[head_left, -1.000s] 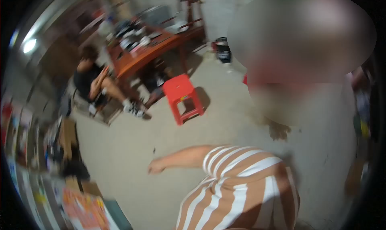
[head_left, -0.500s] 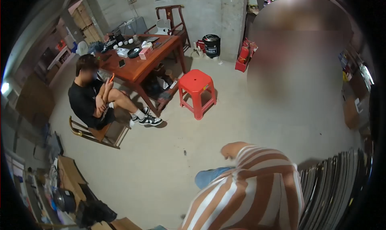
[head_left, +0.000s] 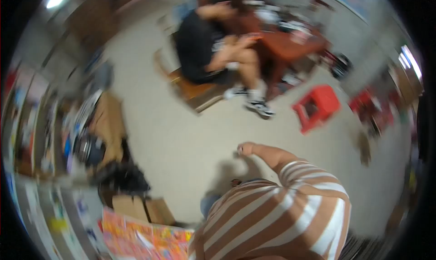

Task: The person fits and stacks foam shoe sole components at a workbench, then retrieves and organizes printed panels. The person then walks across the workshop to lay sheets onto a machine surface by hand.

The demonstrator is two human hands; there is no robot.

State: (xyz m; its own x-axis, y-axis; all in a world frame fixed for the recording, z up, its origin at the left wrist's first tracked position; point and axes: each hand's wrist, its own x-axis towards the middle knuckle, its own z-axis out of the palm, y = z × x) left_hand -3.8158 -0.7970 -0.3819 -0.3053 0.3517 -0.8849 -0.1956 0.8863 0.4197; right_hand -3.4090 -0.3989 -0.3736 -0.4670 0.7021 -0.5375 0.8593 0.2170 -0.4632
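My right hand [head_left: 245, 148] is held out in front of my body over the bare floor, below a brown-and-white striped sleeve [head_left: 297, 171]. Its fingers look curled in. A small dark and pale bit shows at the fingertips, too blurred to name. Nothing around the hand touches it. The red plastic stool [head_left: 324, 103] stands beyond it to the right. My left hand is out of view.
A person in black [head_left: 200, 46] sits on a wooden chair [head_left: 193, 94] by a reddish wooden table [head_left: 290, 44]. Cardboard [head_left: 109, 119], a black bag [head_left: 120, 176] and a colourful printed sheet [head_left: 145, 237] lie at left, beside shelves [head_left: 38, 119]. A fire extinguisher was visible at right.
My view has swung left and blurred, so the seated person, table and stool sit further right. More shelving and the printed sheet appear. My right arm now reaches out further, showing more forearm.
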